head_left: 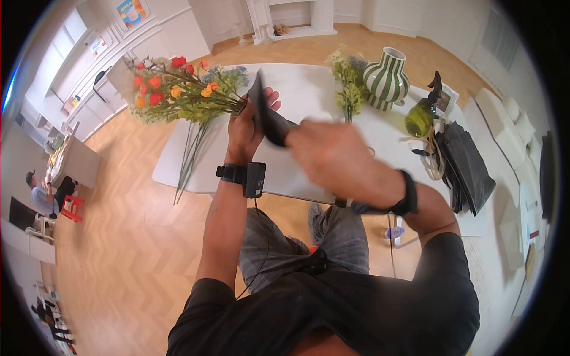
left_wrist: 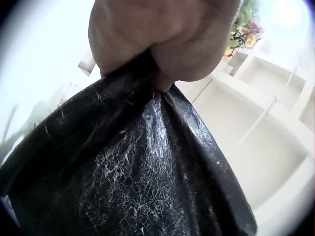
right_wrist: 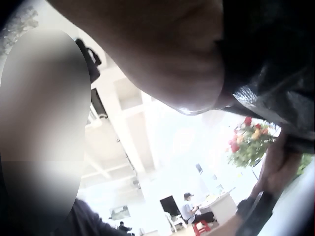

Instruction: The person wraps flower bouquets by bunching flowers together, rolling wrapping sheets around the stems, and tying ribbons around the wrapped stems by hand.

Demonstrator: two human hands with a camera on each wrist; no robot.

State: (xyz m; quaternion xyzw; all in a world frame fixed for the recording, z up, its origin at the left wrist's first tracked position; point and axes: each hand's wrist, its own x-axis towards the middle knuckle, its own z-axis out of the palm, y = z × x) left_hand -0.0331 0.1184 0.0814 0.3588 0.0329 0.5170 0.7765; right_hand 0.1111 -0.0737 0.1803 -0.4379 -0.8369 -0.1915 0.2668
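Gripping black plastic [head_left: 271,126], the right hand [head_left: 329,152] curls; the left hand [head_left: 244,132] touches the bouquet [head_left: 193,101], its grip unclear

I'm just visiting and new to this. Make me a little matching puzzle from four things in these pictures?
Things:
1. bouquet
2. raised black sheet
3. vase
4. stool

Descriptions:
A. green and white stripes
B. held in the left hand
C. red, in the background
D. gripped by the right hand

Pairs: 1-B, 2-D, 3-A, 4-C.
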